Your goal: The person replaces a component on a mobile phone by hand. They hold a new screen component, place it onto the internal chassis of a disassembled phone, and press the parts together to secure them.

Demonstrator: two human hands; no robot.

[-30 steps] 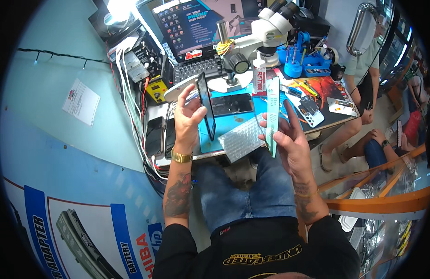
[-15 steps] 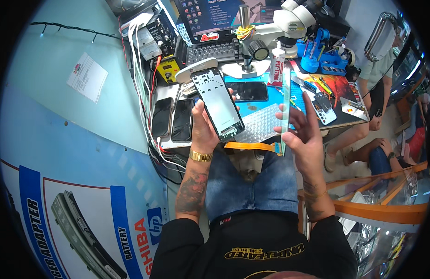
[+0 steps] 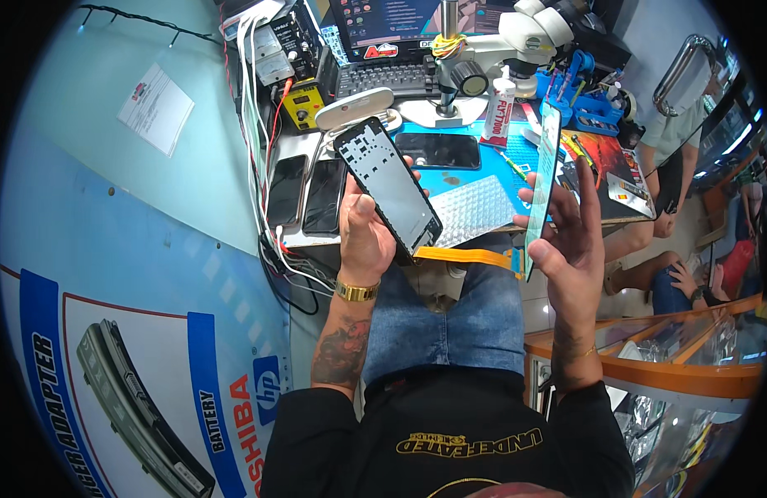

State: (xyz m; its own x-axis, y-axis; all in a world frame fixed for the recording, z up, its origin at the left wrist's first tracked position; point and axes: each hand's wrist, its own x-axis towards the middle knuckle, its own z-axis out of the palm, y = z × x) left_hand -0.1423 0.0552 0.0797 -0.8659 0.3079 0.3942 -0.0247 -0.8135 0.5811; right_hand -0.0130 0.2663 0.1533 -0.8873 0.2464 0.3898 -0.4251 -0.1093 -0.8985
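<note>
My left hand [image 3: 365, 228] is closed around a phone frame [image 3: 389, 189], black-edged with a pale grey inner face, tilted with its top to the left. In my right hand [image 3: 573, 241] a thin phone screen [image 3: 544, 187] stands nearly edge-on, its lit face turned to the left, gripped between thumb and fingers. An orange flex cable [image 3: 466, 256] stretches between the frame's lower end and the screen's lower end. Behind them on the bench lie a sheet of bubble wrap [image 3: 475, 211] and a dark phone [image 3: 440, 150].
Two dark phones [image 3: 324, 196] lie left of my left hand, near white cables [image 3: 252, 141]. A microscope stand [image 3: 447, 91], a glue tube [image 3: 499, 108], a keyboard [image 3: 385, 81] and a blue tool holder [image 3: 595, 116] fill the back. Another person sits at the right.
My right hand has moved right with the screen, widening the gap to the frame and drawing the flex cable straighter. The screen's lit face shows more. The frame is tilted further.
</note>
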